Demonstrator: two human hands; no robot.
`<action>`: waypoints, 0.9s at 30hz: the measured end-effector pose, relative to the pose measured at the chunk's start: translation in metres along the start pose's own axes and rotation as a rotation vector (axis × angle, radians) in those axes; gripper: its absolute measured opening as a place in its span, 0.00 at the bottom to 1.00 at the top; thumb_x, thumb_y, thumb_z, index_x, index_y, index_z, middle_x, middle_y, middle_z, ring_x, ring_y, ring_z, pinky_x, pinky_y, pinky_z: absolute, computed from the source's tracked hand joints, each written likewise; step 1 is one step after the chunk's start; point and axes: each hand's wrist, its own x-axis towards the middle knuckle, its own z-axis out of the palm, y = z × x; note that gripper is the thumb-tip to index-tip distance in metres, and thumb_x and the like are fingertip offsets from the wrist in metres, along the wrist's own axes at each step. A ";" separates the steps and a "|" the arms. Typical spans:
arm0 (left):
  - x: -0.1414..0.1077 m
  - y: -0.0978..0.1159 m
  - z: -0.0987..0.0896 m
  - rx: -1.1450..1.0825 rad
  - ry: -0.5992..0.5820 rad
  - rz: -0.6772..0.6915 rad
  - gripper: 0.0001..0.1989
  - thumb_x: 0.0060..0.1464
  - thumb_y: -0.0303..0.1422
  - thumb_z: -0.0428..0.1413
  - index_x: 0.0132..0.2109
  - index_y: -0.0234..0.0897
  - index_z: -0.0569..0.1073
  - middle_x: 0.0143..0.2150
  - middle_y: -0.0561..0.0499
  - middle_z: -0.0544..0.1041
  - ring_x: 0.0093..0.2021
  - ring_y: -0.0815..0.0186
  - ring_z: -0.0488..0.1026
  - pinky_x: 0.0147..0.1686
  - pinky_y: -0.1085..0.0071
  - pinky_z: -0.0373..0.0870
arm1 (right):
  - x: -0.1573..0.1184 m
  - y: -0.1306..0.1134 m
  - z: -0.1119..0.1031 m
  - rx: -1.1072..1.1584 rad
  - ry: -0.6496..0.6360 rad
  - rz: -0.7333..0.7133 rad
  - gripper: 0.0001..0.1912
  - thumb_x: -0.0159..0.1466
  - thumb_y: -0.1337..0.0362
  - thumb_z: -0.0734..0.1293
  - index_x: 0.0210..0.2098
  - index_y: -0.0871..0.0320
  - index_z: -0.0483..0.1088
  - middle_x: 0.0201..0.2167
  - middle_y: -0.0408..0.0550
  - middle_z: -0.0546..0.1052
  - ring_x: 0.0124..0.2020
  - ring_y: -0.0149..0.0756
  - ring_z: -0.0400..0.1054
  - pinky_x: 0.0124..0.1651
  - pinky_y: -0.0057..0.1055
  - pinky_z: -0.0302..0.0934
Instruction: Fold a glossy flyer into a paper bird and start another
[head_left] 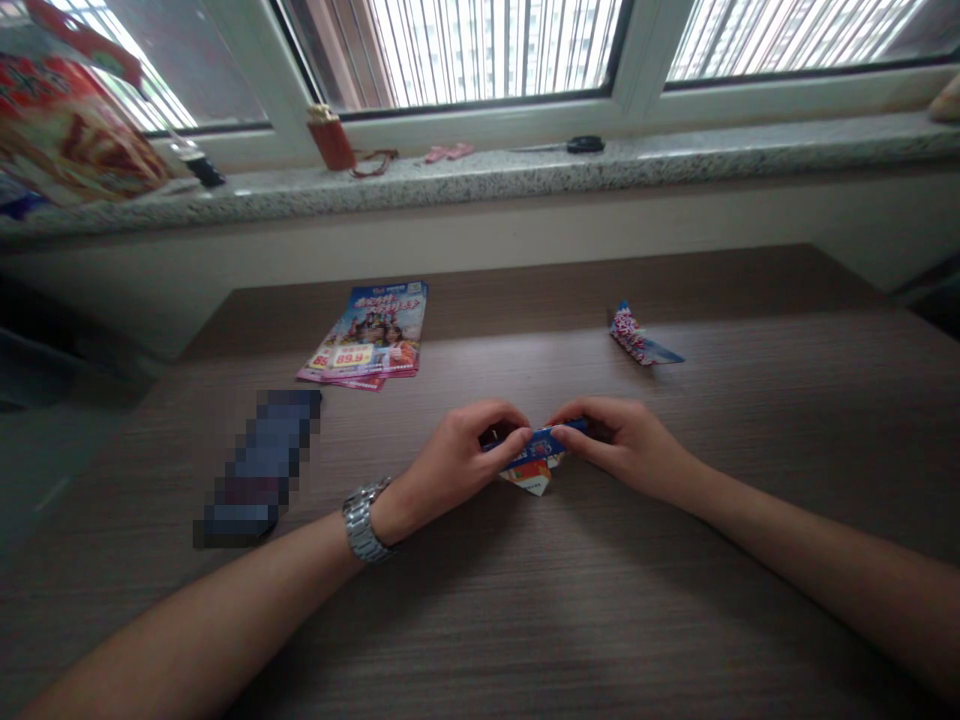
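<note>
Just above the middle of the table, both my hands grip a small piece of folded printed paper (541, 449), blue along its top with an orange and white pointed part below. My left hand (476, 440), with a metal watch (366, 520) at the wrist, pinches its left end between thumb and fingers. At the right end, my right hand (619, 440) pinches the blue edge in the same way. Parts of the paper are hidden behind the fingers. Beyond my right hand lies a separate folded paper shape (636, 337), red-and-white patterned with a blue pointed end.
A stack of printed flyers (375, 335) lies at the table's (495, 610) back left. Nearer me is a pixelated dark phone-like object (262, 465). On the stone windowsill (465, 185) stand a food packet (71, 130), a red-brown bottle-like item (331, 140) and scissors-like black handles (585, 145).
</note>
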 end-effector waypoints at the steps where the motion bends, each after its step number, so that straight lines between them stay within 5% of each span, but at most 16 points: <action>1: 0.000 0.000 0.000 -0.004 -0.004 -0.004 0.10 0.66 0.37 0.56 0.41 0.35 0.77 0.37 0.51 0.79 0.36 0.68 0.73 0.37 0.74 0.67 | 0.000 0.000 0.000 0.001 -0.003 0.001 0.15 0.69 0.53 0.66 0.42 0.57 0.78 0.34 0.47 0.81 0.33 0.36 0.72 0.34 0.30 0.62; 16: 0.001 0.005 -0.001 -0.060 -0.081 -0.030 0.12 0.67 0.39 0.56 0.41 0.35 0.78 0.36 0.51 0.79 0.36 0.68 0.73 0.37 0.74 0.67 | -0.001 -0.003 0.002 0.012 -0.056 -0.023 0.13 0.69 0.54 0.67 0.41 0.56 0.78 0.34 0.46 0.81 0.35 0.36 0.71 0.35 0.30 0.61; 27: 0.002 0.002 -0.001 -0.031 -0.020 -0.038 0.09 0.65 0.35 0.57 0.38 0.34 0.78 0.34 0.52 0.79 0.33 0.69 0.72 0.34 0.75 0.66 | 0.002 0.002 0.003 0.153 0.003 0.073 0.16 0.66 0.50 0.69 0.38 0.57 0.78 0.29 0.45 0.80 0.28 0.33 0.70 0.30 0.28 0.62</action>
